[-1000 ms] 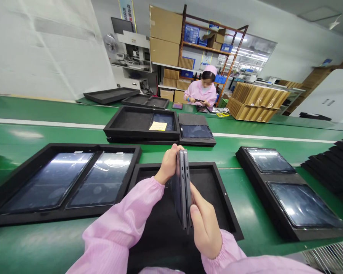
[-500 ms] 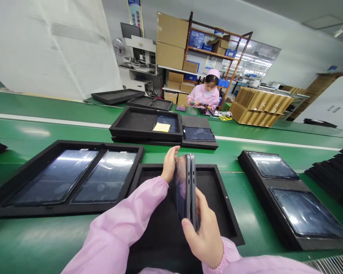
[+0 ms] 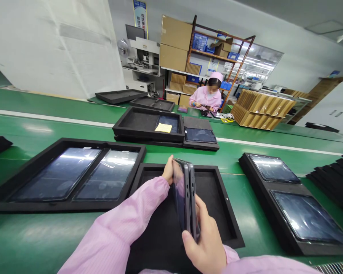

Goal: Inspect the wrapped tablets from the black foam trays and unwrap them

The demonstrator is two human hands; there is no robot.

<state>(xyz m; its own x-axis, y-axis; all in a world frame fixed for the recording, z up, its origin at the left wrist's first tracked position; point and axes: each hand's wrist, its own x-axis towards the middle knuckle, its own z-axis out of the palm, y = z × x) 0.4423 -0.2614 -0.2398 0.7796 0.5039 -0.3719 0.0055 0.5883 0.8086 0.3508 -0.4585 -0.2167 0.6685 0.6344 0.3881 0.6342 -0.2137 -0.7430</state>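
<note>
Two dark tablets (image 3: 185,198) stand on edge, face against back, above a black foam tray (image 3: 208,205). My right hand (image 3: 207,232) grips their near end, with the thumb on the left face and the fingers on the right side. At the far end, my left hand (image 3: 168,170) holds the tablets' edge, its fingertips partly hidden behind them. Slots and ports show along the tablets' upward edges. To the left, another black tray (image 3: 68,207) bears two film-covered tablets (image 3: 105,175) side by side.
At right, a black foam tray (image 3: 261,190) carries two tablets. Stacked trays (image 3: 148,140), one with a yellow note (image 3: 163,128), stand ahead on the green bench (image 3: 234,156). Black foam pieces (image 3: 331,179) lie far right. Across the bench a person (image 3: 207,95) in pink handles something dark.
My left hand has gone from outstretched fingers beside the tablets to closing on their far edge. The tablets have sunk slightly toward the tray, still in my right hand.
</note>
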